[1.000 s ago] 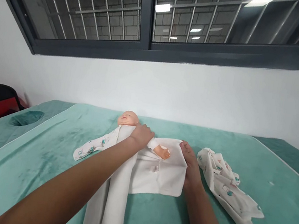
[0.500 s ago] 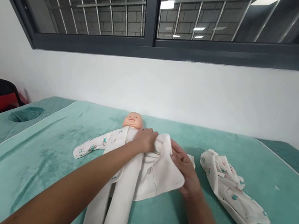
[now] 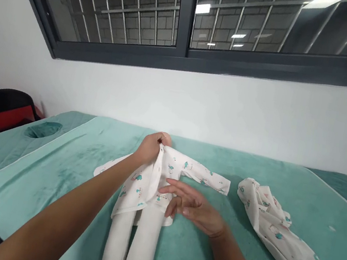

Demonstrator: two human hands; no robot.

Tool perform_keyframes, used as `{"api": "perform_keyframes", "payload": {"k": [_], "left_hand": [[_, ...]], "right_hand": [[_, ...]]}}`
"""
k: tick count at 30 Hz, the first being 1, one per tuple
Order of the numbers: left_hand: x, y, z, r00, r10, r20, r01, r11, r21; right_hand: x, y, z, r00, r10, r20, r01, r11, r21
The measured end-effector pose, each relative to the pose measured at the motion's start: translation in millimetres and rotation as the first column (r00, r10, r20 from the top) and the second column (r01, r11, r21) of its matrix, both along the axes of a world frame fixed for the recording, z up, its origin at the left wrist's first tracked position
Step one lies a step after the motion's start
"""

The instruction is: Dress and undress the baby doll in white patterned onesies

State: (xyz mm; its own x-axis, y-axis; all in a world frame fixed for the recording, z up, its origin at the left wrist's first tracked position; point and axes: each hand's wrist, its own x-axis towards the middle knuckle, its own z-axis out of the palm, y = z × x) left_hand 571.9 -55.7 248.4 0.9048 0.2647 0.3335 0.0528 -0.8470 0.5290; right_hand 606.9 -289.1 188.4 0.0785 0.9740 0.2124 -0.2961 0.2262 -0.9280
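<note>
A baby doll lies on its back, its head mostly covered by my hand and its white cloth legs pointing toward me. It wears a white printed baby shirt with both sleeves spread out sideways. My left hand pinches the shirt's front edge close to the neck. Over the lower front of the shirt is my right hand, fingers stretched and apart, holding nothing. Whether its fingertips touch the cloth is hard to tell.
Printed white baby pants, crumpled, lie to the right on the green bed cover. At the left, the bed has a round hole, with a red and black bag beyond. A white wall and barred window stand behind.
The shirt's right front panel, folded open before, now lies across the doll's body. My left hand shifted left to the collar, and my right hand let go of the cloth. The view moved slightly left.
</note>
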Motion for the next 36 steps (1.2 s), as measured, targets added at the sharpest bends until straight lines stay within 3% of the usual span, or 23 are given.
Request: {"api": "perform_keyframes", "payload": {"k": [3, 6, 8, 10, 12, 14, 17, 18, 20, 22, 24, 26, 28, 30, 31, 32, 33, 34, 36], "left_hand": [[-8.4, 8.5, -7.2, 0.998, 0.058, 0.029, -0.057, 0.998, -0.013], [-15.8, 7.9, -15.0, 0.997, 0.062, 0.051, -0.062, 0.998, -0.010], [-24.0, 1.9, -19.2, 0.997, 0.039, 0.073, -0.039, 0.999, 0.000], [-36.1, -7.4, -22.2, 0.995, -0.043, 0.084, 0.040, 0.998, 0.037], [-51.3, -18.0, -23.8, 0.986, -0.143, 0.090, 0.139, 0.989, 0.041], [-67.8, -28.6, -24.3, 0.980, -0.157, 0.124, 0.164, 0.985, -0.046], [-90.2, -44.7, -25.3, 0.983, 0.020, 0.184, 0.026, 0.969, -0.244], [-96.1, -50.3, -26.2, 0.981, 0.094, 0.170, -0.042, 0.958, -0.283], [-105.0, -61.4, -29.2, 0.977, 0.193, 0.085, -0.162, 0.945, -0.283], [-110.0, -71.0, -33.2, 0.977, 0.212, -0.020, -0.212, 0.958, -0.194], [-112.2, -77.6, -36.6, 0.978, 0.197, -0.073, -0.206, 0.969, -0.139], [-113.8, -81.3, -37.5, 0.976, 0.204, -0.071, -0.216, 0.944, -0.249], [-117.2, -83.7, -35.4, 0.973, 0.223, -0.057, -0.220, 0.829, -0.515], [-123.5, -85.3, -31.8, 0.970, 0.233, -0.069, -0.201, 0.611, -0.765], [-127.4, -85.6, -30.3, 0.968, 0.237, -0.087, -0.199, 0.505, -0.840], [-131.5, -85.4, -29.4, 0.964, 0.239, -0.114, -0.210, 0.432, -0.877], [-135.5, -84.5, -29.1, 0.961, 0.238, -0.144, -0.233, 0.408, -0.883], [-139.0, -83.0, -29.6, 0.958, 0.235, -0.168, -0.258, 0.437, -0.862], [-143.8, -78.8, -32.0, 0.952, 0.240, -0.192, -0.302, 0.619, -0.724]], "right_hand": [[1.7, 0.4, 0.2, 0.998, -0.065, 0.016, 0.065, 0.998, 0.019], [10.5, 3.5, -5.4, 0.951, -0.305, 0.056, 0.307, 0.951, -0.034], [18.7, 7.3, -11.9, 0.847, -0.499, 0.183, 0.524, 0.841, -0.134], [26.2, 11.7, -19.8, 0.722, -0.601, 0.342, 0.683, 0.700, -0.210], [32.3, 14.9, -27.5, 0.616, -0.616, 0.491, 0.774, 0.588, -0.233], [37.5, 15.7, -33.4, 0.478, -0.592, 0.649, 0.850, 0.497, -0.174], [45.5, 12.7, -37.6, 0.180, -0.559, 0.809, 0.936, 0.350, 0.034], [47.8, 11.4, -38.0, 0.126, -0.568, 0.814, 0.945, 0.319, 0.076], [50.0, 9.9, -37.5, 0.116, -0.599, 0.792, 0.953, 0.292, 0.081], [46.4, 10.9, -35.5, 0.215, -0.621, 0.754, 0.940, 0.342, 0.014], [36.4, 13.8, -32.4, 0.374, -0.586, 0.719, 0.863, 0.503, -0.040], [23.1, 16.9, -29.4, 0.509, -0.474, 0.719, 0.724, 0.687, -0.061], [11.4, 18.3, -27.5, 0.581, -0.374, 0.723, 0.619, 0.780, -0.093], [5.1, 17.1, -26.3, 0.649, -0.332, 0.684, 0.573, 0.805, -0.154], [4.0, 15.5, -25.5, 0.690, -0.322, 0.648, 0.552, 0.814, -0.183], [4.1, 13.6, -24.5, 0.732, -0.312, 0.605, 0.522, 0.827, -0.206], [5.0, 11.4, -23.1, 0.772, -0.296, 0.563, 0.487, 0.845, -0.224], [6.1, 9.2, -21.6, 0.805, -0.277, 0.525, 0.450, 0.861, -0.236], [7.8, 5.9, -18.4, 0.850, -0.233, 0.473, 0.384, 0.889, -0.252]]}}
